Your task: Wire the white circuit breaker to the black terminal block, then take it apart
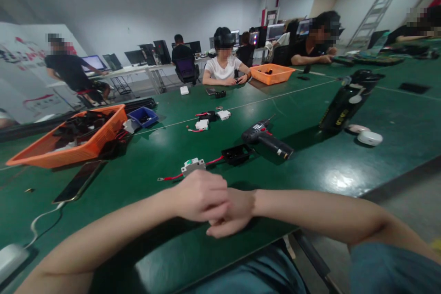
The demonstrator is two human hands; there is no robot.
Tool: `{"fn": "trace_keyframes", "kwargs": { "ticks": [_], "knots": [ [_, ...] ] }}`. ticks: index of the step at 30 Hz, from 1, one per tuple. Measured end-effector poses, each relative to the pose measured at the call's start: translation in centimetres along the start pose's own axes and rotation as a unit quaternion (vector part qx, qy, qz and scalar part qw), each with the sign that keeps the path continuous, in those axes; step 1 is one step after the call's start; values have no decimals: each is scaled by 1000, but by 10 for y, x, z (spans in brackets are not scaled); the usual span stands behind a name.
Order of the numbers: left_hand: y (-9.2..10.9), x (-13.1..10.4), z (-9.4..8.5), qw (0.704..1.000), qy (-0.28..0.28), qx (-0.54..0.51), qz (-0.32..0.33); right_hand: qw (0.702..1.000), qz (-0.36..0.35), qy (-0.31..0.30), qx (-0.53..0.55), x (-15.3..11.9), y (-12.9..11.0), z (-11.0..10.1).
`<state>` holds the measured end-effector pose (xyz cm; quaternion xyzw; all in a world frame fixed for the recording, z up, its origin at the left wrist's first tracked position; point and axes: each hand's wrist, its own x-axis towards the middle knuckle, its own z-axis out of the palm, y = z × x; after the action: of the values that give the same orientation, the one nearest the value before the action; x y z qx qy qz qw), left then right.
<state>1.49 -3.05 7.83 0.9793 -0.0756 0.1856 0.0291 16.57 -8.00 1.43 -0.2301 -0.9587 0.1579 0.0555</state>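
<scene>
Close to the table's near edge, my left hand (201, 195) lies over my right hand (237, 213), its fingers bent and pressed against it. Most fingers of my right hand are hidden beneath; one lower digit points left. Just beyond my hands, a white circuit breaker (193, 166) with a green switch has a short red wire (173, 178) with a ring terminal at its left. Another red wire (215, 161) runs from it to a black plastic housing (237, 154). A black cordless screwdriver (267, 138) lies to the right, its bit pointing away.
An orange basket (69, 158) of black parts, a small blue bin (144, 117) and a phone (81, 181) are at left. More breakers (202, 124) lie mid-table. A black bottle (346, 101) and white round case (370, 138) stand right. A person (223, 66) sits opposite beside another orange basket (272, 75).
</scene>
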Motion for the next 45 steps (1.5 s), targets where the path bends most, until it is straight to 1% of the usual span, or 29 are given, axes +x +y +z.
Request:
{"fn": "trace_keyframes", "kwargs": {
  "ticks": [2, 5, 7, 8, 11, 15, 20, 26, 32, 37, 42, 45],
  "knots": [
    [-24, 8, -10, 996, -47, 27, -71, 1000, 0, 25, 12, -3, -1, 0],
    [-60, 16, -12, 984, -100, 46, -141, 998, -6, 53, 19, -5, -1, 1],
    [-78, 18, -9, 977, -123, 52, -165, 998, -13, 57, 24, -5, 0, 3],
    [-85, 19, -7, 976, -132, 51, -166, 998, -15, 58, 27, -5, 0, 3],
    [-96, 20, -1, 972, -163, 45, -161, 997, -15, 61, 33, -6, 1, 3],
    [-96, 20, 6, 966, -195, 45, -163, 997, -16, 59, 40, -8, 1, 1],
    [-94, 19, 13, 961, -209, 64, -170, 997, -13, 51, 51, -8, 0, -3],
    [-91, 17, 13, 948, -239, 109, -180, 997, -10, 50, 55, -8, 0, -3],
    [-84, 13, 12, 932, -271, 169, -172, 997, -15, 48, 61, -7, 1, -2],
    [-79, 14, 17, 923, -276, 209, -170, 998, -11, 39, 52, -7, 0, -4],
    [-77, 15, 21, 917, -284, 218, -175, 998, -3, 30, 48, -7, -2, -6],
    [-76, 16, 26, 916, -277, 222, -188, 998, -1, 28, 50, -7, -1, -7]
  ]
}}
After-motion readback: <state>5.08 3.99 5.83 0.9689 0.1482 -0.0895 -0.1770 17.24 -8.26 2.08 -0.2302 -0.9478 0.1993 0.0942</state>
